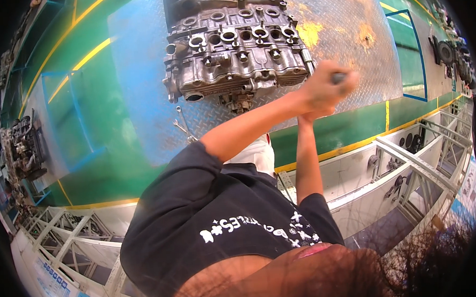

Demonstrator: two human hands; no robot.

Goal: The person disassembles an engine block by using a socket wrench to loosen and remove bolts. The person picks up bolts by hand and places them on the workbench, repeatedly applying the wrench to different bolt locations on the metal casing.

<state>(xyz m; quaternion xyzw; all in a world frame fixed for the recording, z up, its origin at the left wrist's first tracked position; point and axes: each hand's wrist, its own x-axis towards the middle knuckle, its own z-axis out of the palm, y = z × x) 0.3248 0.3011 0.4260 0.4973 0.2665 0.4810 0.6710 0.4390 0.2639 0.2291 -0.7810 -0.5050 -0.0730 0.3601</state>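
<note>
A grey metal engine block (238, 46) with round ports and bolts lies on a steel-plated work surface (345, 30). My left arm reaches across to the block's near right corner. There my left hand (329, 84), blurred by motion, is closed around a tool handle whose dark round end (339, 78) sticks out. My right hand (318, 112) is just below it, looks closed and is partly hidden by the left; what it holds does not show. A slim silver bar (307, 59) runs along the engine's right side, next to my left hand; whether it joins the handle is unclear.
Wrenches (183, 125) lie on the plate left of my body. Pale metal frames (395, 162) holding parts stand behind me on the right and left. Another engine (25, 146) sits at far left. Blue frames (419, 58) and yellow lines mark the green floor (102, 128).
</note>
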